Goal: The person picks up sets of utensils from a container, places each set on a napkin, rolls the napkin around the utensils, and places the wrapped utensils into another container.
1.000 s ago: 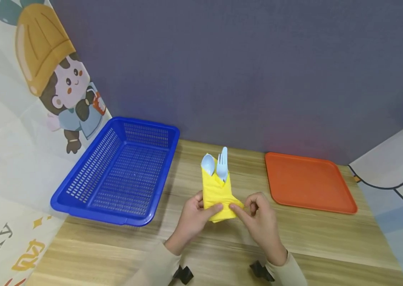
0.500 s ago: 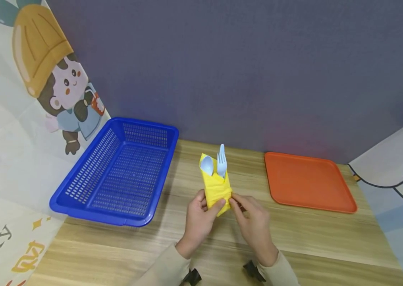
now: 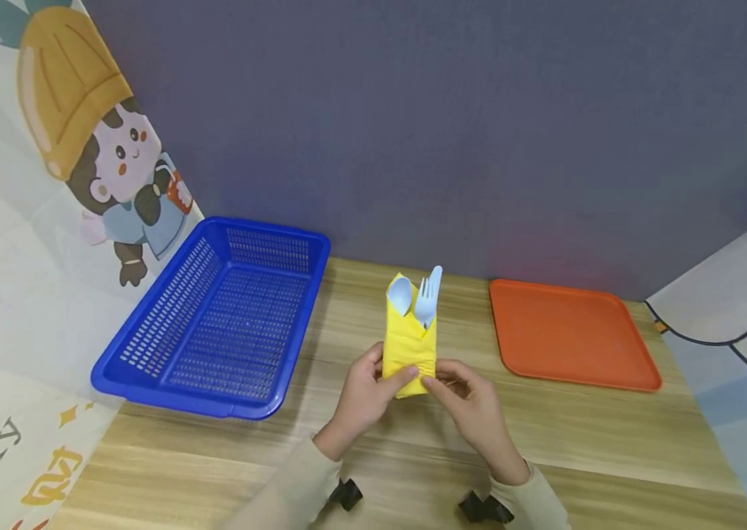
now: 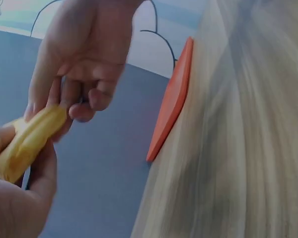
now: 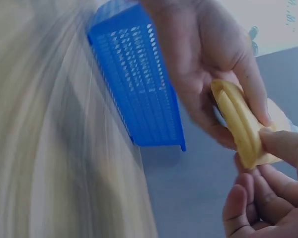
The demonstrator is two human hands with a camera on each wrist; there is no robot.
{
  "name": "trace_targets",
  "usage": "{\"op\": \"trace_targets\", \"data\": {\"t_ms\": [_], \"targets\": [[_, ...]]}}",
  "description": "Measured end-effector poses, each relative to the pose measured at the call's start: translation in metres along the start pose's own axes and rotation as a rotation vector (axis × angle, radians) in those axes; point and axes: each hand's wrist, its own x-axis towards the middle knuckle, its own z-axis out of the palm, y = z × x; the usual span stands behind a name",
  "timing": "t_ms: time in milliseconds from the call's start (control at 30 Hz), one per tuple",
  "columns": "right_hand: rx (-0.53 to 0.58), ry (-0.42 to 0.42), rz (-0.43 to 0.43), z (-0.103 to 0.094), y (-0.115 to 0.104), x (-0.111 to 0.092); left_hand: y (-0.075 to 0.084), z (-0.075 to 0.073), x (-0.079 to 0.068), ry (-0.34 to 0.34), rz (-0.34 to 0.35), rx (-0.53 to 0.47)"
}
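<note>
A folded yellow napkin is held up above the table between both hands. From its top stick out a pale blue spoon, a fork and, behind the fork, the rounded end of another pale blue utensil. My left hand grips the lower left of the napkin, thumb across the front and fingers behind. The right hand pinches its lower right edge between thumb and fingers. In the right wrist view the bundle's bottom end shows folded layers of napkin.
To the left a blue plastic basket with slotted walls stands on the wooden table. At the right lies an orange tray. A grey panel rises behind the table.
The napkin corner that stuck out at the right is now wrapped flat against the bundle. The bundle tilted left, then came back nearly upright, a little further right.
</note>
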Motion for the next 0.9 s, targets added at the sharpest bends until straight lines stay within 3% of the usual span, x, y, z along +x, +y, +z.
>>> {"op": "trace_targets", "data": {"t_ms": [133,300,533,900], "targets": [[0.133,-0.009,0.034,-0.002,0.000,-0.004,0.002,-0.008,0.005,-0.119,-0.052,-0.064],[0.188,-0.002,0.031,-0.002,-0.003,-0.008,0.004,-0.014,0.008,-0.207,-0.144,-0.178],[0.218,-0.010,0.041,-0.001,-0.006,-0.012,0.003,-0.017,0.009,-0.253,-0.185,-0.258],[0.229,0.011,0.018,0.002,-0.005,-0.012,0.009,-0.023,0.004,-0.272,-0.188,-0.219]]}}
